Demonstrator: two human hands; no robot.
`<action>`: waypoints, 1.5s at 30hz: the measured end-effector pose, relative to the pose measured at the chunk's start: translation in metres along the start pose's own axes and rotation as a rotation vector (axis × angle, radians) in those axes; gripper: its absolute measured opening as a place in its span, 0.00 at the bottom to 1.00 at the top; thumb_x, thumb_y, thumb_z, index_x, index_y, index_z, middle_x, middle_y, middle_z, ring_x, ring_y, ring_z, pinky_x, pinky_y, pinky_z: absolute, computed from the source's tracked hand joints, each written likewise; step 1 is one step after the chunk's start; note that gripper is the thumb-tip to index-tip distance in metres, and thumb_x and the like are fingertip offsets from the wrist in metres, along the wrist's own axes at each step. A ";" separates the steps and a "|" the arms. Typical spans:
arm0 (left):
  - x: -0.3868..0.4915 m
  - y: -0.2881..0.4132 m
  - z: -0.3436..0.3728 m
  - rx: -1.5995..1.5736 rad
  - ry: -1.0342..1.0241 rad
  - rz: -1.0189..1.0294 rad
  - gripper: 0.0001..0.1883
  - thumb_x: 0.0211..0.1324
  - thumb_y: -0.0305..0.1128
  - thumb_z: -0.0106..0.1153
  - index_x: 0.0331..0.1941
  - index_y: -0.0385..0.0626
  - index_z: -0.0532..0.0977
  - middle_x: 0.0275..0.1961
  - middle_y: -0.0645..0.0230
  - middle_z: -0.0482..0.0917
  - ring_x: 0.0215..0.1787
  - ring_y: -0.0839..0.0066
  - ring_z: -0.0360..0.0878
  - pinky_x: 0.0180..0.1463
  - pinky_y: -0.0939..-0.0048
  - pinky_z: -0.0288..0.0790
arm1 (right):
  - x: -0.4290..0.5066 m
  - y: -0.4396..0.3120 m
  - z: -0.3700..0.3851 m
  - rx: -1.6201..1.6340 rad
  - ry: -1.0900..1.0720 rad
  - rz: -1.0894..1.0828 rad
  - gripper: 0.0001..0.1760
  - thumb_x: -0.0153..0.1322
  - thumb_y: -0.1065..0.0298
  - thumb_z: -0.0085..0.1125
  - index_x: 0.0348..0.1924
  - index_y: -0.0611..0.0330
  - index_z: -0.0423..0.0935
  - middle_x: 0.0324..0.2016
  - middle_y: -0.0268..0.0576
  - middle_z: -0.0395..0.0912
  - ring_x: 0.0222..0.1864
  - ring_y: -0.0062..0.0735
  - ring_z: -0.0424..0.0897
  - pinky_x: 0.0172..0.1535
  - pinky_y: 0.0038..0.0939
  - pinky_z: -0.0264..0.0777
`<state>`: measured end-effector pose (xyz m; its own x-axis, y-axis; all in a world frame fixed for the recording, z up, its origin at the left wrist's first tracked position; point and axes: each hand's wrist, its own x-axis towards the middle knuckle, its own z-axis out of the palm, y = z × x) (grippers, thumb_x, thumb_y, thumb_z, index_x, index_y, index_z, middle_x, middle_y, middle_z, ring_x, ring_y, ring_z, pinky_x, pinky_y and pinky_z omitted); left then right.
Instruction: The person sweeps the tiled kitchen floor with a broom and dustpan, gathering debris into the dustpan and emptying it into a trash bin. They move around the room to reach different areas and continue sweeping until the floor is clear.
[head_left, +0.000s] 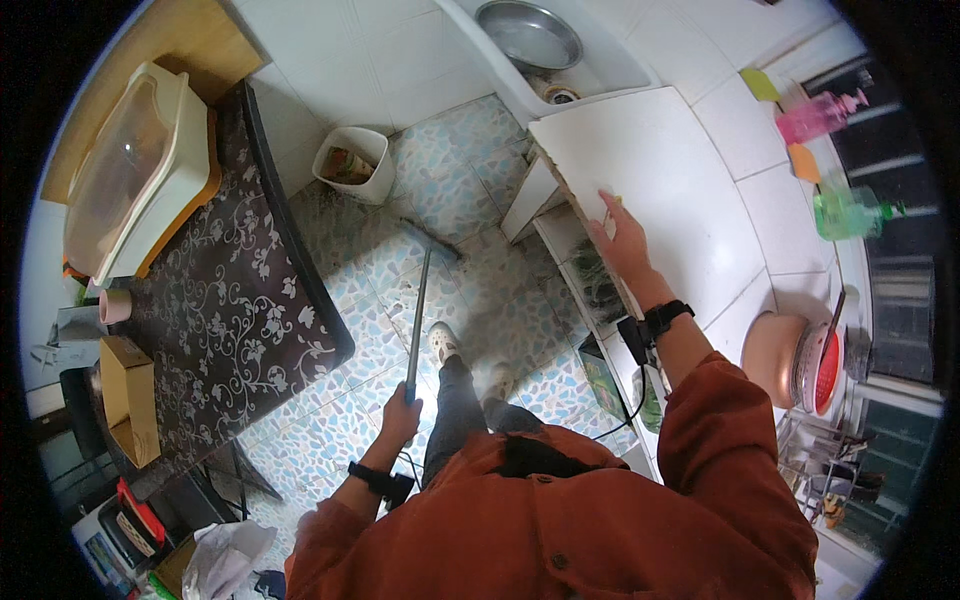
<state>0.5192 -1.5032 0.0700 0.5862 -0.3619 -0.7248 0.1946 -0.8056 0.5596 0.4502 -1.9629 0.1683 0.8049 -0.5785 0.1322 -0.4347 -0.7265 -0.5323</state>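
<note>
My left hand is closed around the upper end of a long-handled floor sweeper's pole. The sweeper's flat, narrow head rests on the patterned tile floor, with dark debris at its right end. My right hand is over the near edge of a white countertop, thumb and fingers spread. A small yellowish spot shows by its fingertips, too small to name. Whether the palm touches the counter is unclear.
A white bin stands by the wall. Left is a dark floral-patterned table bearing a lidded container and a cardboard box. A sink holds a metal basin. A copper-coloured pot is at right.
</note>
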 end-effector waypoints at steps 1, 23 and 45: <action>0.012 0.011 -0.001 -0.110 -0.086 -0.074 0.23 0.49 0.34 0.51 0.50 0.34 0.64 0.31 0.49 0.76 0.34 0.55 0.77 0.38 0.62 0.70 | 0.011 0.001 0.009 -0.053 -0.020 0.037 0.29 0.65 0.63 0.53 0.58 0.59 0.58 0.52 0.57 0.64 0.55 0.51 0.64 0.56 0.40 0.58; 0.212 0.092 0.016 -0.301 -0.071 -0.028 0.25 0.56 0.38 0.46 0.59 0.49 0.61 0.17 0.66 0.72 0.18 0.78 0.72 0.21 0.73 0.66 | 0.062 0.003 0.049 -0.343 -0.010 -0.044 0.30 0.64 0.72 0.52 0.58 0.66 0.57 0.57 0.56 0.59 0.60 0.51 0.57 0.61 0.40 0.50; 0.159 0.090 0.010 -0.039 -0.049 -0.152 0.24 0.56 0.41 0.47 0.59 0.54 0.62 0.21 0.65 0.74 0.13 0.76 0.70 0.19 0.72 0.67 | 0.060 0.003 0.039 -0.273 -0.024 -0.070 0.30 0.64 0.70 0.51 0.58 0.68 0.57 0.57 0.56 0.58 0.60 0.53 0.56 0.62 0.43 0.49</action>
<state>0.6226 -1.6380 0.0012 0.5087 -0.2601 -0.8207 0.3093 -0.8344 0.4561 0.5130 -1.9856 0.1418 0.8446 -0.5170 0.1394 -0.4678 -0.8391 -0.2775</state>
